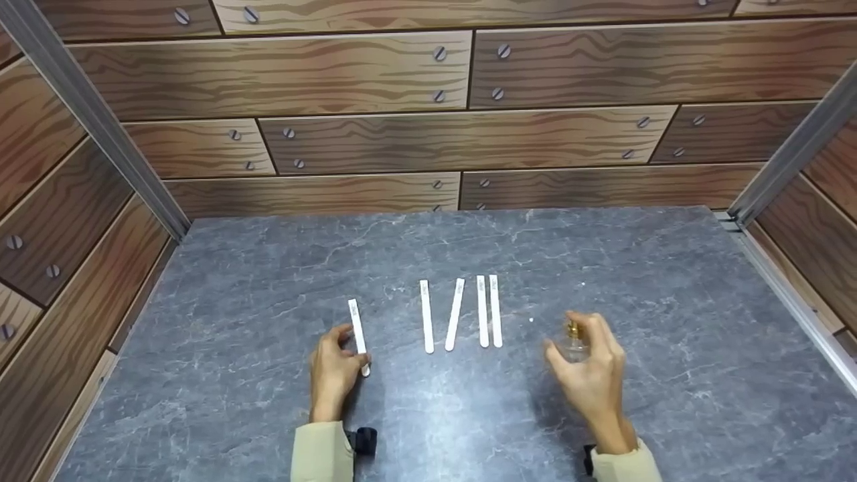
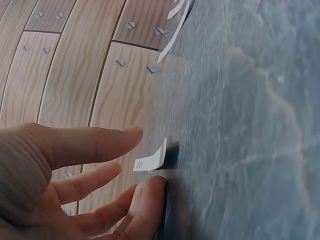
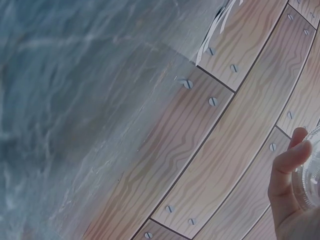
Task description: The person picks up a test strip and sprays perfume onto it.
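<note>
In the head view, my left hand [image 1: 335, 368] is at a white paper test strip [image 1: 357, 331] on the left of the table, its thumb over the strip's near end. The left wrist view shows the thumb and fingers spread around this strip, with a gap on the thumb side. My right hand [image 1: 596, 368] holds a small clear glass perfume bottle [image 1: 577, 349] with a gold neck, index finger curled over its top. At the right wrist view's edge, fingers wrap the glass bottle [image 3: 309, 182]; most of it is cut off.
Several more white strips lie mid-table, among them a slanted strip [image 1: 455, 314] and a straighter strip [image 1: 427, 318]. The grey marbled table [image 1: 268, 281] ends at a wood-patterned wall [image 1: 375, 144]. Metal posts [image 1: 107, 127] stand at both sides.
</note>
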`<action>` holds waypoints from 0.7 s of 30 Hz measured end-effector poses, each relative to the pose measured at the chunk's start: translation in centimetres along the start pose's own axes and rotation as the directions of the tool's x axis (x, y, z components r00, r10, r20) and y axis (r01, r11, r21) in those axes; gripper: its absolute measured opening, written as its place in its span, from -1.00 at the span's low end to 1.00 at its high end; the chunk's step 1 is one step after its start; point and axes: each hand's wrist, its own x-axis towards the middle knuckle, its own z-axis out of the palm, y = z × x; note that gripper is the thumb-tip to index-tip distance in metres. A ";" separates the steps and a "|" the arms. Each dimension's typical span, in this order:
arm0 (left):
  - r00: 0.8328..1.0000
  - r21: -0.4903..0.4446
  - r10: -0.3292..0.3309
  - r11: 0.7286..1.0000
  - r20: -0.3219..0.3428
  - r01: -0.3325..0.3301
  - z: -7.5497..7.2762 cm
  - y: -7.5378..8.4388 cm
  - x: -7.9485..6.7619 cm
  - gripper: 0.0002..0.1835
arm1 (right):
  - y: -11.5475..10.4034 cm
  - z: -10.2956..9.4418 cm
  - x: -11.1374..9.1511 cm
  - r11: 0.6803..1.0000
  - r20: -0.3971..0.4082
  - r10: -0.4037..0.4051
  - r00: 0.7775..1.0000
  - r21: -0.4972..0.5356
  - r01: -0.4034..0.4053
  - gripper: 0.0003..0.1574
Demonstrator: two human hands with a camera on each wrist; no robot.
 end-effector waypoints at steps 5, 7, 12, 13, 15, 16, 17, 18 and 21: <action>1.000 0.024 -0.001 1.000 -0.009 0.001 0.3 0.0 0.0 -0.39 | -0.1 -0.2 0.0 1.000 0.008 0.004 1.000 -0.005 -0.004 -0.39; 1.000 0.043 0.004 0.999 -0.022 -0.003 0.5 0.0 0.1 -0.39 | -0.1 -0.3 0.1 1.000 0.013 0.003 1.000 -0.006 -0.003 -0.39; 0.999 0.106 0.021 0.994 -0.045 -0.016 0.8 0.2 0.2 -0.38 | -0.1 -0.3 0.2 1.000 0.002 0.010 1.000 -0.020 -0.010 -0.42; 0.999 0.120 0.023 0.993 -0.046 -0.017 0.9 0.3 0.2 -0.38 | -0.1 -0.3 0.2 1.000 -0.001 0.013 1.000 -0.021 -0.013 -0.42; 0.999 0.146 0.020 0.989 -0.043 -0.013 1.0 0.4 0.2 -0.37 | -0.1 -0.3 0.2 1.000 0.000 0.017 1.000 -0.026 -0.017 -0.42; 0.999 0.158 0.019 0.987 -0.043 -0.012 1.1 0.4 0.2 -0.38 | 0.0 -0.3 0.2 1.000 0.001 0.019 1.000 -0.023 -0.019 -0.42; 0.999 0.170 0.019 0.985 -0.042 -0.011 1.1 0.4 0.1 -0.39 | -0.1 -0.3 0.2 1.000 0.003 0.021 1.000 -0.020 -0.020 -0.42; 0.999 0.180 0.024 0.984 -0.043 -0.016 1.1 0.5 0.1 -0.40 | -0.1 -0.3 0.2 1.000 0.004 0.021 1.000 -0.017 -0.021 -0.41; 0.998 0.193 0.046 0.981 -0.050 -0.035 1.2 0.4 -0.1 -0.46 | 0.0 -0.2 0.1 1.000 0.004 0.024 1.000 -0.015 -0.024 -0.40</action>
